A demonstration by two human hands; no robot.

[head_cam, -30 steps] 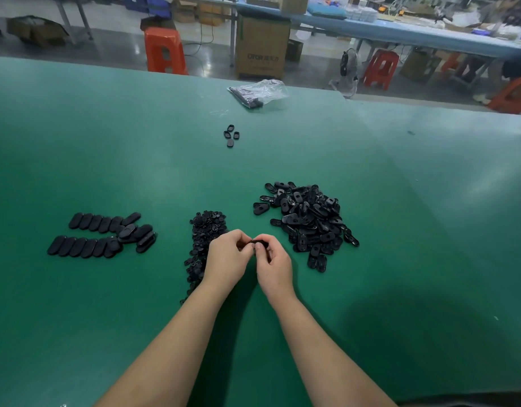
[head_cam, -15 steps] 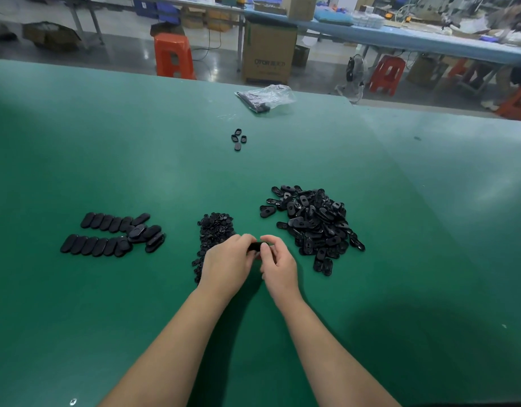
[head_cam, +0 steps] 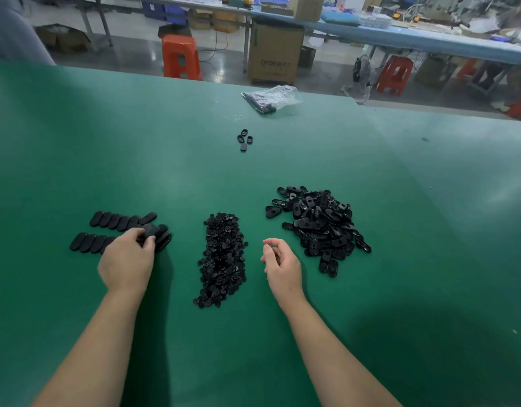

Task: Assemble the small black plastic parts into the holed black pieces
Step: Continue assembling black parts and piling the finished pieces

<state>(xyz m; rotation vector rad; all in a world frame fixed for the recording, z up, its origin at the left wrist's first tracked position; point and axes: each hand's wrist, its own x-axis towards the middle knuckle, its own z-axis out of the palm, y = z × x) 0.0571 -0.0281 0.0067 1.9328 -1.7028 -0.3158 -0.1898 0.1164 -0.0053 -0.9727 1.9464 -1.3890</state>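
I see my left hand (head_cam: 127, 261) out at the rows (head_cam: 112, 230) of finished pieces on the left of the green mat (head_cam: 77, 142), its fingers curled round one smooth, rounded black oval (head_cam: 150, 230) at the near end of those rows, among a few loosely overlapping ones. The rows themselves are flat matte ovals laid edge to edge, two lines deep. My right hand (head_cam: 281, 265) hangs just above the mat, fingers loosely curled and holding nothing, between the two heaps. Just left of it lies the long heap of small parts (head_cam: 222, 259), tiny, knobbly and dull black, spread in a narrow strip. Just right of it, beyond the fingertips, sits the pile of holed pieces (head_cam: 321, 227), glossier teardrop-shaped plates, each with a hole, tumbled over one another. Further out on the mat four stray pieces (head_cam: 244, 139) lie close together, and a crinkled clear bag (head_cam: 272, 98) with dark contents rests near the far edge.
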